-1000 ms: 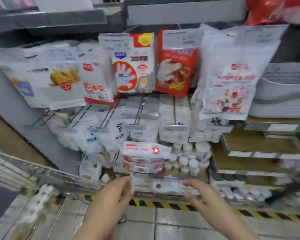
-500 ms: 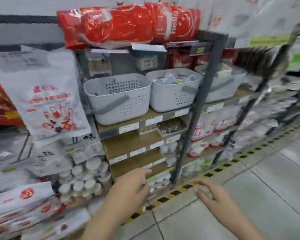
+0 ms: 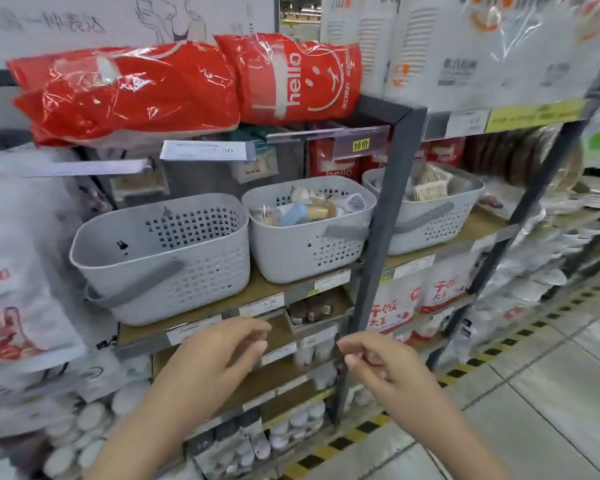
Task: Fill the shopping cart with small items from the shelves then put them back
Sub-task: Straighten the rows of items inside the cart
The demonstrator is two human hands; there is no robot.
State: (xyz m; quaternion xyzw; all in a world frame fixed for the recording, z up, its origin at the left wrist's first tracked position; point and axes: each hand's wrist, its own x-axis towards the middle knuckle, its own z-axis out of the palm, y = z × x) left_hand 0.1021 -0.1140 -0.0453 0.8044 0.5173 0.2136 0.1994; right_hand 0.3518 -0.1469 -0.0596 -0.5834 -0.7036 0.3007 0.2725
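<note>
Two hands in the head view, raised in front of the shelves (image 3: 378, 233), neither holding anything. Left hand (image 3: 219, 351): fingers loosely bent, thumb uppermost, tips near the price-label edge of a lower shelf board; no contact visible. Right hand (image 3: 378, 362): fingers curled loosely inward, nothing between them, just beside the dark upright post (image 3: 383, 216). Small items: middle grey basket (image 3: 309, 233) holds mixed small packs; right grey basket (image 3: 426, 209) holds woven-looking pieces; left grey basket (image 3: 160, 258) shows only its inner wall. Two red "hello" bags (image 3: 291, 77) lie on the top shelf. White lidded cups (image 3: 84, 434) stacked bottom left, blurred. Shopping cart not in frame. Yellow-black floor tape (image 3: 465, 368) runs along the shelf base.
</note>
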